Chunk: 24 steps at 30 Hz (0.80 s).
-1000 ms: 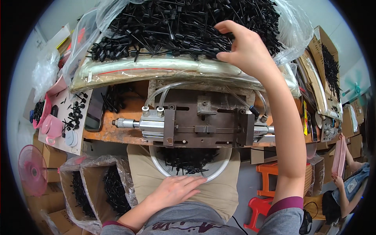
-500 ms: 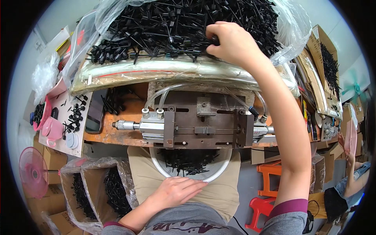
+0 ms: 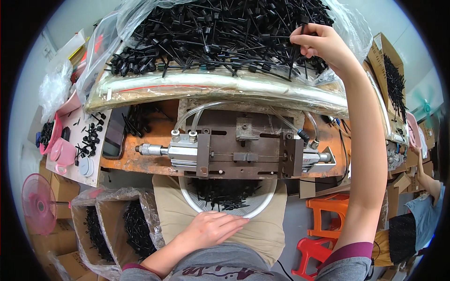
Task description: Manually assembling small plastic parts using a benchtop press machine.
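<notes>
My right hand (image 3: 324, 46) pinches a black plastic part with a knobbed end (image 3: 303, 19) and a thin stem, held over the right side of a large heap of similar black parts (image 3: 211, 33). The heap lies in clear plastic sheeting. My left hand (image 3: 213, 228) is stretched flat along the near rim of a white basket (image 3: 264, 204) in my lap, with nothing held. Black parts (image 3: 225, 192) lie inside the basket. Between heap and basket stands a brown metal fixture (image 3: 229, 166), with a silver cylinder (image 3: 183, 155) on its left and another (image 3: 315, 158) on its right.
Clear air hoses (image 3: 201, 105) arch over the fixture. At left are a pink cup (image 3: 62, 152), a phone (image 3: 114, 140) and loose black parts (image 3: 91, 138). Lined cartons (image 3: 105, 229) stand lower left. Orange and red stools (image 3: 323, 215) are at right, where another person (image 3: 424, 210) stands.
My right hand has moved right across the heap and lifted a black part. The left hand stays on the basket rim. The other person at right has shifted, holding a pink tray.
</notes>
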### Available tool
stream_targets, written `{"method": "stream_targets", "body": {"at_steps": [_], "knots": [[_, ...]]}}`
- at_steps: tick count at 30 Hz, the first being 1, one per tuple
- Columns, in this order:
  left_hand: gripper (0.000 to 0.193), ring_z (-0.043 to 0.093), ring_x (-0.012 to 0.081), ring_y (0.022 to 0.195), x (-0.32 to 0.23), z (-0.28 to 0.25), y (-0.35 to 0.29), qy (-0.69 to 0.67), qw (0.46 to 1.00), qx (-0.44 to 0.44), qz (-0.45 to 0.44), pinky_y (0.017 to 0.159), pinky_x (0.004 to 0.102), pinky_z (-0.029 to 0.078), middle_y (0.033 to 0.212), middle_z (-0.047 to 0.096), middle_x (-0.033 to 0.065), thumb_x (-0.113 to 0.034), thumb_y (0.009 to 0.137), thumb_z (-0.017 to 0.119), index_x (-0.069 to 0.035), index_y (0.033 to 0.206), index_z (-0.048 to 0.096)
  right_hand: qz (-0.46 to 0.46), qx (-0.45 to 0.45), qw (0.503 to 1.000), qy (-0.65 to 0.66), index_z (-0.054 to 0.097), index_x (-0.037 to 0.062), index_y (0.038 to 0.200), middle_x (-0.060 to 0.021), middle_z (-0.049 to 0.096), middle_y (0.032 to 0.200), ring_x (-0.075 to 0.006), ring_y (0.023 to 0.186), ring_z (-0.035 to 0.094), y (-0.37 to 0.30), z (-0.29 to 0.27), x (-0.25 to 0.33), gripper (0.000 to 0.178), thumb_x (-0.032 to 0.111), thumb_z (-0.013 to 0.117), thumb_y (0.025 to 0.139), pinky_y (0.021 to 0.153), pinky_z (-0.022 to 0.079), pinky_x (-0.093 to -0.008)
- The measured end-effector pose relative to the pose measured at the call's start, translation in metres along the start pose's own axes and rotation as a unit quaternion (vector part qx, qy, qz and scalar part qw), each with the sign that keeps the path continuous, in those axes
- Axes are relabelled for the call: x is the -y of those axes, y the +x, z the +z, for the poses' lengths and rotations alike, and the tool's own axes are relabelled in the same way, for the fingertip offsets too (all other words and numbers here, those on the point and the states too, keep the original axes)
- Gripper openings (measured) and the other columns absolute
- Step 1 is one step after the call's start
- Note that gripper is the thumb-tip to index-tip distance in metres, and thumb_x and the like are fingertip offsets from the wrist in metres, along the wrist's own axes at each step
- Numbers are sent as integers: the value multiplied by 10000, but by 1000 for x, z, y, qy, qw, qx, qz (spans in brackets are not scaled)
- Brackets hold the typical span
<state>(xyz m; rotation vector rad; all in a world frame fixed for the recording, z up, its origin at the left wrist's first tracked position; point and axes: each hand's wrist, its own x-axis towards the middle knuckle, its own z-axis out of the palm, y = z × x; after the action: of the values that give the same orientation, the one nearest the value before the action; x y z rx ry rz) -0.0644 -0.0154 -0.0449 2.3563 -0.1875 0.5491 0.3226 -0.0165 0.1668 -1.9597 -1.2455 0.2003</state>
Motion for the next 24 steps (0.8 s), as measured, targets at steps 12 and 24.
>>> {"method": "stream_targets", "body": {"at_steps": [12,24], "knots": [[311,698,157,733,-7,-14,13,-5,1000,-24,12,630,267,556,950,734,50,-104,809,764,-73,1116,723,-11,-112,951,286,692,-9,1111,-38,692,947,-34,637,505,-23,-18,2,271,177,691,914,638,430,-183],[421,701,217,913,-22,-82,44,-348,907,-138,-193,796,287,613,1075,674,180,83,773,751,47,1186,674,245,233,832,440,712,-26,957,-64,704,815,-68,562,605,-200,95,39,160,-10,768,808,503,472,-190]]}}
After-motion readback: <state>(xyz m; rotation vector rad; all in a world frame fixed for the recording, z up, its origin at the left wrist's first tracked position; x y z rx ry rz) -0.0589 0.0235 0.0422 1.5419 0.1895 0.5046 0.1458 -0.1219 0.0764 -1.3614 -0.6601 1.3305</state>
